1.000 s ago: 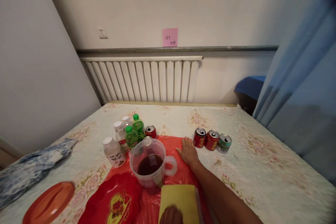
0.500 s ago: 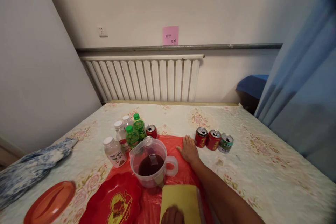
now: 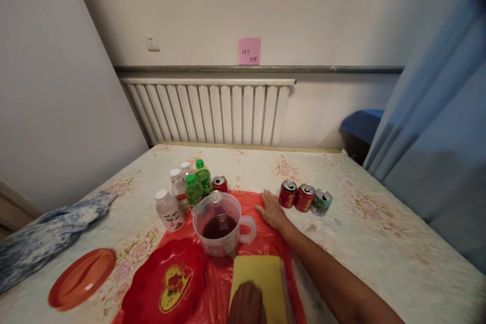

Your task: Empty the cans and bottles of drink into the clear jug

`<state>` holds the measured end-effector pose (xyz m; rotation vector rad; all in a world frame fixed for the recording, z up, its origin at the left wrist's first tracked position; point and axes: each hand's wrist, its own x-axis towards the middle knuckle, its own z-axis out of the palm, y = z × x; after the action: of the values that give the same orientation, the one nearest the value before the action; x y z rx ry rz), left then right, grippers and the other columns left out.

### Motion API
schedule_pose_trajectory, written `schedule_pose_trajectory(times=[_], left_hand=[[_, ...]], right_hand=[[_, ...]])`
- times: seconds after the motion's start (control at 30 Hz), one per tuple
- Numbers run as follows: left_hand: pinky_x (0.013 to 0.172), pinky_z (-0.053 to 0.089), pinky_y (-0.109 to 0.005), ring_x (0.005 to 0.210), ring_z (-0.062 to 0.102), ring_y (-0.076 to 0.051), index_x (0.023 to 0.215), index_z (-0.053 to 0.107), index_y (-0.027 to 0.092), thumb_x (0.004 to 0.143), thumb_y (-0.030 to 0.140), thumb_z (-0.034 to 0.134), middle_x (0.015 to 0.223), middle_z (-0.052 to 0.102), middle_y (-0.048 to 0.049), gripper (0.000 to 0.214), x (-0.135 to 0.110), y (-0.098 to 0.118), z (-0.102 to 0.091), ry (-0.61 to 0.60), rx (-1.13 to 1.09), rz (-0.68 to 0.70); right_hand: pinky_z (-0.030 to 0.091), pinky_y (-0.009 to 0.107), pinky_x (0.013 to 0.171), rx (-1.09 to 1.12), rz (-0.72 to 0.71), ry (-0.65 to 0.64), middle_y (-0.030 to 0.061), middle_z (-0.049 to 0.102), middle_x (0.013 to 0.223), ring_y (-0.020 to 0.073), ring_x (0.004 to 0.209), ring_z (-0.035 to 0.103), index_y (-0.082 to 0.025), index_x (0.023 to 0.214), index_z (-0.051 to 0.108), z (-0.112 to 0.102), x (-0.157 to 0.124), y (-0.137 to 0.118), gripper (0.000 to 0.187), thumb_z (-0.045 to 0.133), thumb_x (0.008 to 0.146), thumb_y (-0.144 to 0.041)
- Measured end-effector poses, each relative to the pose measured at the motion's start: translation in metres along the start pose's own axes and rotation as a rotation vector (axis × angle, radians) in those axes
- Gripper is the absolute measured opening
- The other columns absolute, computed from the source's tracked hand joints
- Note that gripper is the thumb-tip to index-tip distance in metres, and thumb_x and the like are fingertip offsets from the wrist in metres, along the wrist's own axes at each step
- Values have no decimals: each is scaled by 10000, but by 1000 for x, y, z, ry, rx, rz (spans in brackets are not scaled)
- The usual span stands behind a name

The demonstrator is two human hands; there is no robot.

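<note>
My right hand (image 3: pixel 274 211) lies flat, fingers stretched out, on a red plastic sheet (image 3: pixel 248 201) spread over the table, just left of three opened cans (image 3: pixel 304 197). At the bottom edge my left hand (image 3: pixel 246 307) presses on a yellow sponge (image 3: pixel 260 283); its fingers are only partly in view. Between the hands stands a clear plastic jug (image 3: pixel 221 224) with dark liquid in it, its handle pointing at my right hand.
Several bottles with white and green caps (image 3: pixel 186 190) and a red can (image 3: pixel 219 184) stand behind the jug. A red heart-shaped tray (image 3: pixel 167 286), an orange oval dish (image 3: pixel 81 279) and a blue patterned cloth (image 3: pixel 45 235) lie left. Radiator (image 3: pixel 207 111) behind; blue curtain (image 3: pixel 436 126) right.
The view has tilted down a little, so more of my left hand and the sponge shows. Both hands stay where they were.
</note>
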<state>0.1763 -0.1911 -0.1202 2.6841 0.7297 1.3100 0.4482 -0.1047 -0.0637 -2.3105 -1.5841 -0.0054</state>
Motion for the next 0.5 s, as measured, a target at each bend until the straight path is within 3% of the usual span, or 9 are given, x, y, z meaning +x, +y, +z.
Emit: schedule_pose_trajectory(times=[0.13, 0.27, 0.5], left_hand=[[738, 540, -290, 807, 657, -184, 893, 571, 224, 851, 44, 382, 860, 672, -45, 264, 9, 7, -17, -53, 15, 8], [769, 534, -308, 836, 644, -190, 911, 581, 224, 869, 43, 367, 870, 665, -42, 283, 10, 13, -20, -69, 35, -40], [760, 518, -312, 842, 627, -196, 926, 566, 223, 888, 58, 359, 900, 652, -39, 267, 9, 12, -22, -128, 47, -25]], right_hand=[[224, 413, 1209, -4, -110, -48, 149, 313, 1589, 252, 1483, 260, -100, 1509, 346, -7, -36, -5, 693, 393, 964, -525], [240, 440, 1201, -13, -155, -69, 162, 333, 1576, 271, 1479, 270, -106, 1485, 399, 1, -69, -6, 677, 464, 944, -508], [186, 456, 1216, -13, -160, -33, 187, 338, 1570, 292, 1479, 263, -71, 1470, 415, 12, -79, 0, 685, 489, 937, -496]])
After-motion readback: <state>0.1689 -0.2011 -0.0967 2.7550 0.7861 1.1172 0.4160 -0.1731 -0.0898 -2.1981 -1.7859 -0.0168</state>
